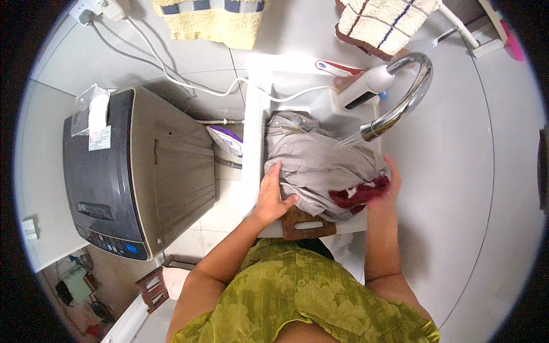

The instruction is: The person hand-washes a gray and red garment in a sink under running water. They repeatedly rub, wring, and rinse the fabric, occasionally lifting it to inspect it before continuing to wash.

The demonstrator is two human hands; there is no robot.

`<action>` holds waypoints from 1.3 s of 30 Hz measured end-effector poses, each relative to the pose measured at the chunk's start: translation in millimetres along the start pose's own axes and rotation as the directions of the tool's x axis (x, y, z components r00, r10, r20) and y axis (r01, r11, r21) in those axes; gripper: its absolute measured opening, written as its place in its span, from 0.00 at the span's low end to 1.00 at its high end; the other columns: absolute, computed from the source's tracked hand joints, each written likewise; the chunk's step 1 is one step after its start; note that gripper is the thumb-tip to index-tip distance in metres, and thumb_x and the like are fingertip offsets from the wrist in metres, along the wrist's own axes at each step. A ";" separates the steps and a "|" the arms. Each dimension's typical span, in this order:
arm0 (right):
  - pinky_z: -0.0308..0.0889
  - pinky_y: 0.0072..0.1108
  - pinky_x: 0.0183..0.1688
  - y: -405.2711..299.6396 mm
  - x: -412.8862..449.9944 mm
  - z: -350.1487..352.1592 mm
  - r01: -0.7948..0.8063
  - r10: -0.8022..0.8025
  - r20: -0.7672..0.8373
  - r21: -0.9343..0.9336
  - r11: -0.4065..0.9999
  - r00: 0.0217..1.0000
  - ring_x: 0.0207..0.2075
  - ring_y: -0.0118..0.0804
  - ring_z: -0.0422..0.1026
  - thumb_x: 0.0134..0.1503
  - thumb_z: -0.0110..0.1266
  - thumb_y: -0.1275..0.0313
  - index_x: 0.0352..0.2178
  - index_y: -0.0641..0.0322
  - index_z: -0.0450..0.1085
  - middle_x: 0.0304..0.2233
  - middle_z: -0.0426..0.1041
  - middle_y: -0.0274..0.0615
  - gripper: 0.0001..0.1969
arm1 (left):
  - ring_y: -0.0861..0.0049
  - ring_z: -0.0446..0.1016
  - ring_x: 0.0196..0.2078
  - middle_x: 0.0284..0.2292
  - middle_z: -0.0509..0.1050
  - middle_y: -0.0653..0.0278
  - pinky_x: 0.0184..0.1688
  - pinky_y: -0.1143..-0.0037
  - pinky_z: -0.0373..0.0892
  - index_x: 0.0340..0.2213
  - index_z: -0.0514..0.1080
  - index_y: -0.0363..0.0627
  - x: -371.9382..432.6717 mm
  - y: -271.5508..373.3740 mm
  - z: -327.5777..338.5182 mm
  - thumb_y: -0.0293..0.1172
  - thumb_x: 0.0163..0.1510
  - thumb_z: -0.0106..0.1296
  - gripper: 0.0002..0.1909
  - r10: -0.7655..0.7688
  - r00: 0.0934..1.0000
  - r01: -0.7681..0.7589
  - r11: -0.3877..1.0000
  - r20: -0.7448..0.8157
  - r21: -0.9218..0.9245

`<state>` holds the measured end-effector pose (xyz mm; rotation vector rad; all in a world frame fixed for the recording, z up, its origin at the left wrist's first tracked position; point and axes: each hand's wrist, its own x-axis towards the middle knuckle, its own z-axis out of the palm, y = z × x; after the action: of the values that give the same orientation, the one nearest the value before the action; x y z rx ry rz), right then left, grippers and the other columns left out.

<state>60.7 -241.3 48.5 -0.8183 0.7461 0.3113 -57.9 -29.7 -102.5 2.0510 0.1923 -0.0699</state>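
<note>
A soaked bundle of grey clothing [317,158] lies in the white sink on a brown washboard [306,233] with a handle slot. At the bundle's left edge rests my left hand [274,197], thumb and fingers apart on the fabric. My right hand [389,186], slightly blurred, is against the right edge, beside a dark red cloth [360,195]; that cloth hides part of its fingers, so its grip is unclear. Water runs from the curved chrome faucet [418,98] onto the grey fabric.
Left of the sink [253,171] stands a top-loading washing machine [103,171]. A white cable [206,91] runs from the wall plug to the faucet's white body [369,83]. Towels [214,25] hang above. A red-and-white brush [341,67] lies on the back ledge. A wooden stool [153,289] stands lower left.
</note>
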 end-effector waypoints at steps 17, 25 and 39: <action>0.66 0.32 0.47 -30.5 -39.6 -48.3 0.210 -0.199 0.287 -0.007 0.978 0.937 0.42 0.44 0.72 0.60 0.45 0.59 0.47 0.64 0.67 0.42 0.72 0.49 0.20 | 0.75 0.67 0.50 0.46 0.71 0.60 0.54 0.79 0.61 0.47 0.70 0.38 60.7 66.8 -73.1 0.10 0.38 0.36 0.31 -0.075 0.980 0.199 0.466 0.186 -0.862; 0.62 0.29 0.51 1.8 82.4 -131.0 0.552 0.040 0.560 -0.798 -0.242 0.827 0.46 0.45 0.68 0.52 0.47 0.67 0.47 0.65 0.66 0.42 0.71 0.49 0.21 | 0.71 0.70 0.47 0.39 0.73 0.58 0.52 0.77 0.62 0.46 0.68 0.42 37.8 3.4 -49.7 0.10 0.41 0.42 0.28 0.003 0.997 0.025 0.927 0.075 -0.374; 0.57 0.31 0.56 72.0 110.5 -20.1 0.707 -0.079 0.721 -0.691 -0.148 0.688 0.54 0.52 0.63 0.54 0.53 0.64 0.58 0.63 0.54 0.53 0.64 0.55 0.32 | 0.57 0.38 0.67 0.63 0.43 0.46 0.65 0.64 0.40 0.61 0.51 0.50 120.9 32.8 3.9 0.61 0.55 0.41 0.40 -0.293 0.951 0.303 0.948 0.103 -0.100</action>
<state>91.8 -212.0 -77.9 -2.2826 -0.5171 0.3855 66.8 -35.2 -91.7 1.8861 0.4418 -0.3278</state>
